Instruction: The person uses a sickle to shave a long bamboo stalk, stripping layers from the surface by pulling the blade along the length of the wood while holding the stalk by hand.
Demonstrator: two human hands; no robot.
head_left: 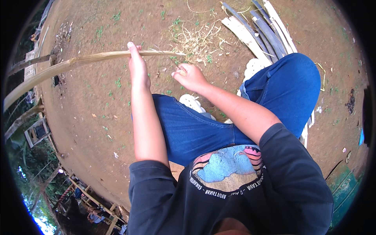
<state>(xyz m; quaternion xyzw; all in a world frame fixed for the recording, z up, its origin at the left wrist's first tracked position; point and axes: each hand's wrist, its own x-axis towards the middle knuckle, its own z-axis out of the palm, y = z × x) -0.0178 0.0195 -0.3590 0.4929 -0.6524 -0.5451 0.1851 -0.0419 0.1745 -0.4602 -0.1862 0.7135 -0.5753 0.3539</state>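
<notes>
A long pale stripped wooden pole runs from the far left edge across in front of me and ends near the middle. My left hand is wrapped round it a little short of that end, thumb up. Just below the tip, my right hand is closed on what looks like a small knife. Its thin dark blade points up and left toward the pole; the handle is mostly hidden in my fingers. Thin strips of peel curl along the pole's top between my hands.
Curly wood shavings lie on the brown dirt ground beyond my hands. Several dark and pale poles rest at the upper right, beside my knee and white shoe. Wooden posts and rails stand at lower left; a green panel is at lower right.
</notes>
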